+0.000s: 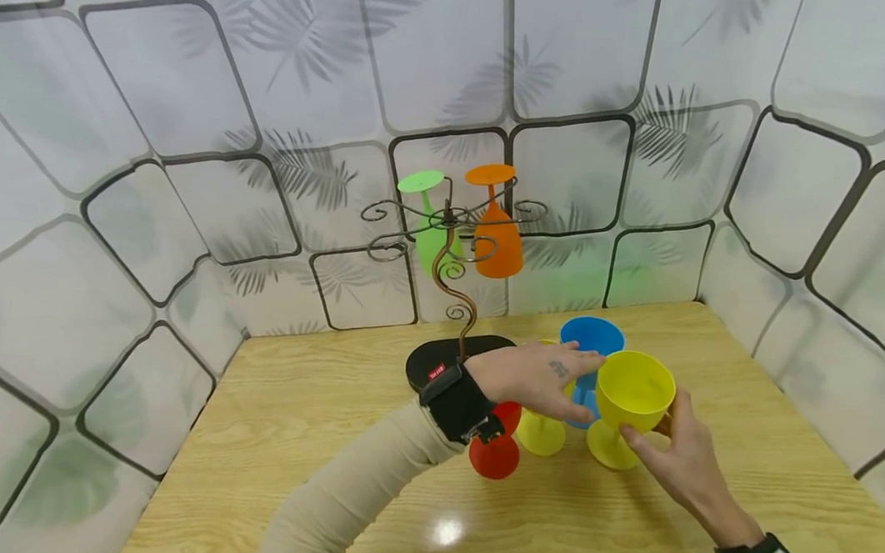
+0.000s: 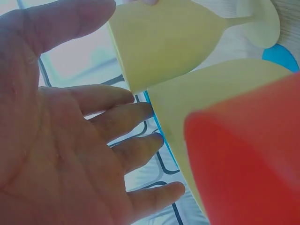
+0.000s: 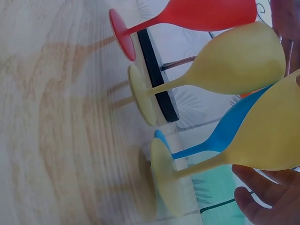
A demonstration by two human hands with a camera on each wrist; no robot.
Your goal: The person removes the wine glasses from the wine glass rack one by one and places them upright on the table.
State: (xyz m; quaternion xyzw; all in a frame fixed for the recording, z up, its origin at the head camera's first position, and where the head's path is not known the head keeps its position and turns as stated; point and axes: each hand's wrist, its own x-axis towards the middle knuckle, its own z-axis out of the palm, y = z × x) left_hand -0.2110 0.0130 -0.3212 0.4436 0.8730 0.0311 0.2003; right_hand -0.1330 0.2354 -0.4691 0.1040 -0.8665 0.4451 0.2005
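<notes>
With thumb and fingers round its bowl, my right hand [image 1: 684,460] holds a yellow goblet [image 1: 635,395] upright, its foot close to the tabletop. My left hand [image 1: 535,377] reaches across with fingers extended, the fingertips at that goblet's rim. Under and behind the left hand stand a blue goblet [image 1: 590,334], a second yellow goblet [image 1: 542,434] and a red goblet [image 1: 495,457], all partly hidden by the hand in the head view. The left wrist view shows the open palm [image 2: 61,140] beside the bowls; nothing is gripped in it.
Behind the goblets, a metal rack [image 1: 465,307] with scrolled arms rises from a black base [image 1: 423,363]. A green goblet [image 1: 438,251] and an orange goblet [image 1: 498,246] hang upside down from it. Patterned curtains [image 1: 326,195] enclose the wooden table [image 1: 291,436] at back and sides.
</notes>
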